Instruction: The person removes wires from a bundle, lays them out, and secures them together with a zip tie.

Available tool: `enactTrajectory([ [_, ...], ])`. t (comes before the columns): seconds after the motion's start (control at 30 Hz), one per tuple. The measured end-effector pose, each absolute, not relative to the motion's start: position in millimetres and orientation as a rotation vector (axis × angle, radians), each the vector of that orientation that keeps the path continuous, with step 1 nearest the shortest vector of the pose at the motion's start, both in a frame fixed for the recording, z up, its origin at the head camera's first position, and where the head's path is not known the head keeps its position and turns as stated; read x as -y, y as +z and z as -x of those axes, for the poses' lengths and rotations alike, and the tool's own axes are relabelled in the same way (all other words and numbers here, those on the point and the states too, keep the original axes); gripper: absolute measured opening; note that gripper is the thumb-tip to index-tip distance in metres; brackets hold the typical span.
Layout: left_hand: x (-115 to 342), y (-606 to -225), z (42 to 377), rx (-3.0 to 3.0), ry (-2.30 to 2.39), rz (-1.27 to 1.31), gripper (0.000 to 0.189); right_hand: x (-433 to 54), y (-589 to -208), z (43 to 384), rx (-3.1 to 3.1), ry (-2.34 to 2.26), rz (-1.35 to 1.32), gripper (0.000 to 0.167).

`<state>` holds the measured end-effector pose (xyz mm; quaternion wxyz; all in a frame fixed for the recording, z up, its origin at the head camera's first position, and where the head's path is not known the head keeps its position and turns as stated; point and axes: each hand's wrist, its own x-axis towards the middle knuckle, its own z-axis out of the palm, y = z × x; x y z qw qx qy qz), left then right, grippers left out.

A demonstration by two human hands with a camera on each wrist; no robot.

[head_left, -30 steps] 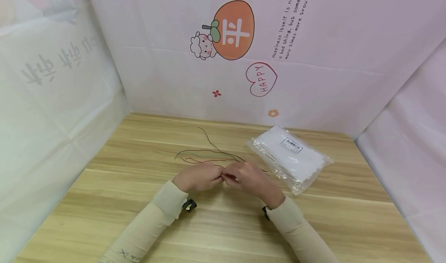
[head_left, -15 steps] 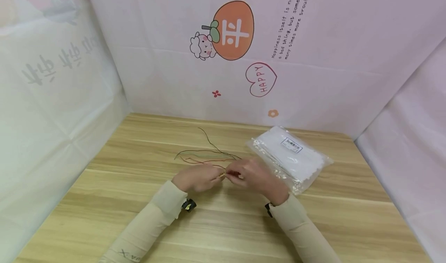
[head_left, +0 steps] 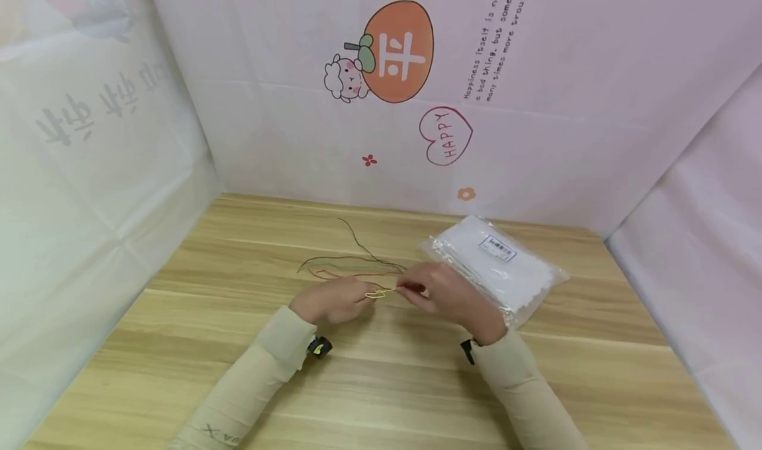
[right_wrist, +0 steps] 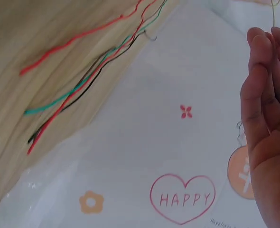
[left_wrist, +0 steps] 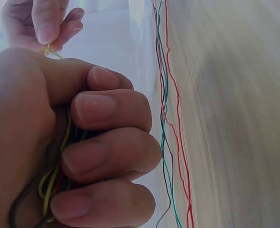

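My left hand [head_left: 333, 300] curls its fingers round a bunch of thin threads. In the left wrist view, yellow thread loops [left_wrist: 44, 190], a dark strand [left_wrist: 16, 202] and a bit of red show in the palm. Thumb and index finger of my right hand [head_left: 445, 296] pinch the end of a yellow thread [head_left: 383, 292]. It stretches across the gap between the hands, with a loop at the left fingertips. Behind both hands, red threads [left_wrist: 179, 109], a green thread [left_wrist: 166, 126] and dark threads [left_wrist: 171, 164] lie loosely on the wooden table [head_left: 381, 397].
A clear plastic bag [head_left: 497, 265] holding white sheets, with a barcode label [head_left: 499, 248], lies at the back right, just beyond the right hand. Printed white cloth [head_left: 286, 126] hangs behind the table and along both sides.
My right hand has drawn away to the right, and more yellow thread shows between the hands. The left hand has shifted slightly left. The threads on the table look the same.
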<state>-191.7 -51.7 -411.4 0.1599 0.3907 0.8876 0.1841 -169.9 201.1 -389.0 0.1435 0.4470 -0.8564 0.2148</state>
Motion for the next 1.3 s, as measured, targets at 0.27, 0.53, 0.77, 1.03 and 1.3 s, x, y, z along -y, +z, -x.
enactTrajectory([
  [0.27, 50.7, -409.2, 189.7, -2.545, 0.476, -1.067, 0.038, -191.2, -393.2, 168.3, 2.388, 0.583, -1.327, 0.003],
  [0.53, 69.2, -408.6, 198.7, -2.56, 0.587, -0.889, 0.041, -233.1, -393.1, 183.2, 2.43, 0.68, -1.045, 0.012],
  [0.77, 82.7, -405.2, 206.6, -2.503, 0.731, -0.908, 0.043, -245.9, -391.1, 188.0, 2.474, 0.61, -0.988, 0.015],
  [1.03, 89.8, -399.4, 210.1, -2.561, 0.68, -0.898, 0.037, -259.0, -393.8, 193.6, 2.456, 0.587, -0.911, 0.018],
  [1.3, 99.8, -394.4, 210.6, -2.584, 0.659, -0.797, 0.039, -278.5, -397.3, 200.4, 2.467, 0.622, -0.844, 0.017],
])
